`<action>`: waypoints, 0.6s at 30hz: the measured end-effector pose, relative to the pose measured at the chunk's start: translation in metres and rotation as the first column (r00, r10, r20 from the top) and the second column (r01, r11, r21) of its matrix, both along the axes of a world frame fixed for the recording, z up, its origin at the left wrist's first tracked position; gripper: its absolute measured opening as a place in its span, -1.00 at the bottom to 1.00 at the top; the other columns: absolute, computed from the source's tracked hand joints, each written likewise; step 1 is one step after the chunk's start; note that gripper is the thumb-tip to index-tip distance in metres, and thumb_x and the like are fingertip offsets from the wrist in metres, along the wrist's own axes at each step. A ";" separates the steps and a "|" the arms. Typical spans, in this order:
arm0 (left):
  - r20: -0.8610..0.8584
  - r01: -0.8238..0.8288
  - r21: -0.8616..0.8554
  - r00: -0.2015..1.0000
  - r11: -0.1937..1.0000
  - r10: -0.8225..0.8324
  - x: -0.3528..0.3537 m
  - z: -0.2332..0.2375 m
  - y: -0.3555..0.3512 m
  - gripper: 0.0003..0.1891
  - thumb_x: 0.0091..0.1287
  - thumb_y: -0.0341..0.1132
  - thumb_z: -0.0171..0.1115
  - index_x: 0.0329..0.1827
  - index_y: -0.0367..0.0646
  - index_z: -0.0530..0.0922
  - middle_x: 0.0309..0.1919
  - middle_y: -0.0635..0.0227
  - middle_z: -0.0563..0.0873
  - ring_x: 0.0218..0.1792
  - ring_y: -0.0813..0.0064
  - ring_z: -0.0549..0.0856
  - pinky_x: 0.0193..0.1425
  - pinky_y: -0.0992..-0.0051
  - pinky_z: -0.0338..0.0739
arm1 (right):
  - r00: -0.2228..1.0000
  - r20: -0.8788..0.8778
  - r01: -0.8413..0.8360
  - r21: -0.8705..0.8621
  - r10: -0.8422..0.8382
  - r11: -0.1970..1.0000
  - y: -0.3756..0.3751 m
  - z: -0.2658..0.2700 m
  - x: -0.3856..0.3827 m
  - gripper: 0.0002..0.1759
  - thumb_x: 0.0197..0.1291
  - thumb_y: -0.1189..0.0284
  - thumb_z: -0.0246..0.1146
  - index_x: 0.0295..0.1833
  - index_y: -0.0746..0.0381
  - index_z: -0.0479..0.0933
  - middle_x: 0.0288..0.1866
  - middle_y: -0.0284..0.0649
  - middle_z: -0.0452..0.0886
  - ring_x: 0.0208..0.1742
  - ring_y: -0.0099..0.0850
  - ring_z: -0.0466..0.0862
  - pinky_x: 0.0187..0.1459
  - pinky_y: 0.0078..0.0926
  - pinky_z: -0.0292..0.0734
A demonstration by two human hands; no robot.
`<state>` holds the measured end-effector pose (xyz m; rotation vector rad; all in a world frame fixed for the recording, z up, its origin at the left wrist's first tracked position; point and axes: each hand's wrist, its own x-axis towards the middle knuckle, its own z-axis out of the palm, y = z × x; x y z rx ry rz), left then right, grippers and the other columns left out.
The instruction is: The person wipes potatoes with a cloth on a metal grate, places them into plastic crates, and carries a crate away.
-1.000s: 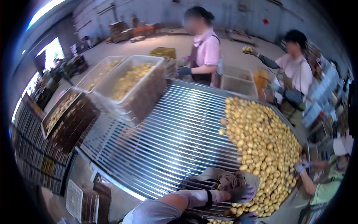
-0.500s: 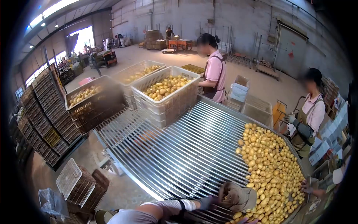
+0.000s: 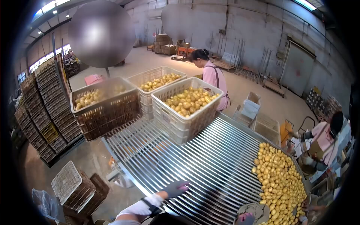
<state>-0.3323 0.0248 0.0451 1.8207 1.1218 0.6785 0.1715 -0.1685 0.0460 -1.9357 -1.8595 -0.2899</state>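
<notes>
My left hand (image 3: 176,188), in a grey glove with pink fingertips, reaches over the metal roller bars (image 3: 221,150). Its fingers are stretched out and hold nothing. At the bottom edge my right hand (image 3: 245,218), gloved alike and partly cut off, is closed on a crumpled grey-brown cloth (image 3: 261,212). That cloth lies at the border between the bars and a big heap of yellow potatoes (image 3: 279,183). Away from me on the rollers stands a white crate (image 3: 180,127) full of potatoes.
Left of it are a second pale crate (image 3: 144,98) and a brown crate (image 3: 107,116), both with potatoes. A person in pink (image 3: 215,80) stands behind the rollers; another person (image 3: 324,142) bends at the right. Tall crate stacks (image 3: 56,108) and an upturned crate (image 3: 67,183) stand left.
My left hand has moved left, away from the cloth, onto the bars. The cloth sits lower in view with my right hand. The view has shifted; the person at right now bends.
</notes>
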 end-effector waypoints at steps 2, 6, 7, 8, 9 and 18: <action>-0.075 -0.204 0.165 0.973 0.965 0.218 -0.087 0.027 0.003 -0.59 0.56 0.00 0.23 0.31 0.00 0.65 0.07 0.11 0.80 0.10 -0.03 0.76 0.25 0.12 0.63 | 0.995 -0.097 0.026 -0.118 -0.037 0.993 0.056 -0.012 0.005 -0.68 0.33 0.13 0.24 -0.21 0.17 0.62 -0.10 0.01 0.64 0.01 0.15 0.61 0.06 0.15 0.46; -0.358 -0.387 0.447 0.749 0.807 0.558 -0.214 0.015 -0.022 -0.70 0.51 -0.03 0.21 0.13 0.07 0.72 -0.21 0.23 0.84 -0.14 0.03 0.75 0.03 0.09 0.60 | 0.980 -0.022 -0.187 0.212 0.196 0.959 0.196 0.000 -0.080 -0.67 0.29 0.24 0.45 0.06 0.16 0.64 0.21 -0.02 0.63 0.24 0.12 0.60 0.28 0.06 0.52; -0.411 -0.353 0.408 0.752 0.842 0.515 -0.233 0.003 -0.022 -0.70 0.51 -0.02 0.20 0.10 0.08 0.74 -0.24 0.25 0.84 -0.19 0.06 0.75 -0.01 0.09 0.59 | 0.952 -0.188 -0.223 0.118 0.243 0.968 0.236 0.028 -0.124 -0.58 0.26 0.14 0.42 0.11 0.16 0.64 0.23 -0.04 0.65 0.29 0.05 0.60 0.36 0.04 0.51; -0.380 -0.391 0.441 0.734 0.808 0.563 -0.235 -0.004 -0.022 -0.72 0.48 0.01 0.19 -0.05 0.07 0.73 -0.32 0.25 0.82 -0.24 0.03 0.75 0.00 0.08 0.58 | 0.906 -0.205 -0.336 0.183 0.370 0.924 0.272 0.062 -0.178 -0.53 0.27 0.16 0.42 0.18 0.18 0.62 0.26 0.00 0.64 0.31 0.05 0.60 0.37 0.04 0.50; -0.349 -0.428 0.468 0.714 0.773 0.607 -0.233 -0.007 -0.022 -0.70 0.45 0.04 0.18 -0.20 0.07 0.73 -0.39 0.25 0.79 -0.28 0.01 0.75 0.02 0.06 0.58 | 0.832 -0.299 -0.444 0.145 0.467 0.884 0.307 0.093 -0.229 -0.50 0.28 0.15 0.41 0.21 0.21 0.61 0.26 0.02 0.64 0.30 0.06 0.60 0.37 0.02 0.51; -0.264 -0.472 0.500 0.715 0.726 0.647 -0.229 0.008 -0.027 -0.68 0.55 -0.02 0.20 -0.12 -0.03 0.80 -0.41 0.08 0.77 -0.31 -0.06 0.70 -0.10 -0.01 0.58 | 0.790 -0.130 -0.601 0.022 0.599 0.799 0.533 0.240 -0.549 -0.27 0.43 0.06 0.28 0.54 0.27 0.36 0.35 0.16 0.63 0.38 0.11 0.63 0.41 -0.03 0.53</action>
